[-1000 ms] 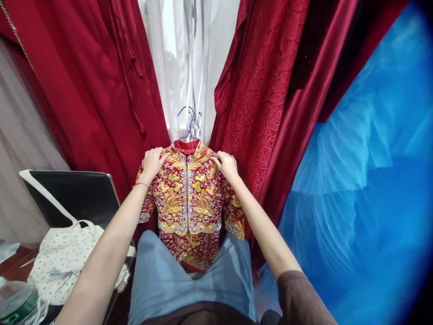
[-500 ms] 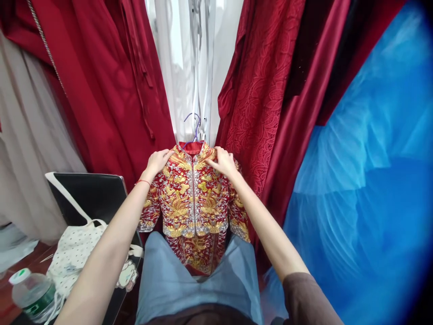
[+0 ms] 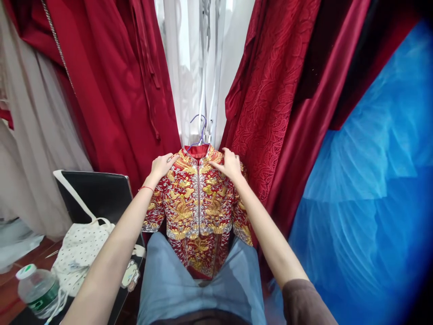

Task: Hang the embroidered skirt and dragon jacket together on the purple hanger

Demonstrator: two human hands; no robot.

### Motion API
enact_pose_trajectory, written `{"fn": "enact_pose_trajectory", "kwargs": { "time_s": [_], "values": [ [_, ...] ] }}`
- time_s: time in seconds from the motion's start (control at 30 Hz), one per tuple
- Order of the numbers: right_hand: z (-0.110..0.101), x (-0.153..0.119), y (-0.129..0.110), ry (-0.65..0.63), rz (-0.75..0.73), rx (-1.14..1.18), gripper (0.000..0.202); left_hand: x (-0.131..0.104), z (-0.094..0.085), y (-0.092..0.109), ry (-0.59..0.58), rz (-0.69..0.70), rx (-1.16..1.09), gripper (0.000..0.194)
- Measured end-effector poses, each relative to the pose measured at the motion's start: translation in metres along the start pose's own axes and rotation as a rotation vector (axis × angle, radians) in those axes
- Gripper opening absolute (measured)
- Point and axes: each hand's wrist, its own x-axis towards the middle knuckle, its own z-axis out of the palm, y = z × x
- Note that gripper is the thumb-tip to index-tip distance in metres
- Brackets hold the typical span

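In front of me a red jacket (image 3: 182, 198) with dense gold and silver embroidery hangs on a purple hanger (image 3: 204, 131), its front closed down the middle. My left hand (image 3: 162, 166) grips the shoulder on the left side, and a thin red cord circles that wrist. On the other shoulder, my right hand (image 3: 231, 163) holds the cloth, thumb lying on the front near the collar. The fingertips of both hands are partly hidden behind the shoulders. Below the jacket's hem shows a matching embroidered skirt (image 3: 199, 255), between my knees.
Red gowns (image 3: 111, 90) hang on the left, with a red lace dress (image 3: 270, 99) and a blue tulle dress (image 3: 352, 216) on the right. At lower left, a black chair (image 3: 98, 192) carries a dotted white bag (image 3: 79, 250) and a water bottle (image 3: 37, 289).
The whole scene sits slightly farther right in view, as my head has turned a little left. Both hands keep their places on the jacket's shoulders.
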Motion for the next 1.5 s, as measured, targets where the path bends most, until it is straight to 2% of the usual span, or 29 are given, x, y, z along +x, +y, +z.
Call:
{"fn": "enact_pose_trajectory", "kwargs": {
  "time_s": [0.1,0.17,0.37,0.53,0.9,1.03,1.1,1.17,1.23,1.3,1.33,1.4,1.5],
  "values": [
    [-0.008,-0.001,0.033,-0.068,-0.093,-0.003,0.046,-0.005,-0.002,-0.004,-0.001,0.024,-0.019,0.046],
    [-0.009,-0.001,0.043,-0.083,-0.130,0.021,0.039,-0.006,-0.002,-0.006,-0.004,0.054,-0.008,0.048],
    [0.000,-0.002,0.026,0.029,-0.006,0.034,0.040,-0.002,0.007,-0.001,0.040,-0.079,0.105,0.051],
    [0.007,-0.007,0.017,0.128,0.080,-0.011,0.041,-0.008,0.010,0.010,0.086,-0.115,0.151,0.053],
    [0.006,-0.015,0.016,0.138,0.074,-0.013,0.039,-0.023,0.007,0.018,0.147,-0.122,0.189,0.051],
    [0.005,-0.011,0.011,0.062,0.126,-0.017,0.038,-0.024,0.009,0.016,0.155,-0.122,0.172,0.051],
    [0.004,-0.011,0.000,0.054,0.210,-0.039,0.036,-0.023,0.010,0.016,0.158,-0.120,0.162,0.051],
    [0.004,-0.014,-0.021,0.124,0.287,-0.088,0.036,-0.022,0.014,0.017,0.166,-0.120,0.152,0.051],
    [0.008,-0.021,-0.049,0.179,0.266,-0.127,0.038,-0.021,0.017,0.020,0.178,-0.124,0.145,0.051],
    [0.018,-0.030,-0.081,0.082,0.151,-0.089,0.037,-0.022,0.020,0.022,0.192,-0.127,0.146,0.051],
    [0.025,-0.033,-0.096,0.016,0.145,-0.051,0.039,-0.023,0.021,0.023,0.199,-0.127,0.151,0.051],
    [0.038,-0.037,-0.121,-0.108,0.280,0.030,0.045,-0.026,0.020,0.025,0.204,-0.124,0.166,0.051],
    [0.049,-0.035,-0.135,-0.164,0.446,0.123,0.043,-0.028,0.017,0.024,0.188,-0.107,0.188,0.050]
  ]
}}
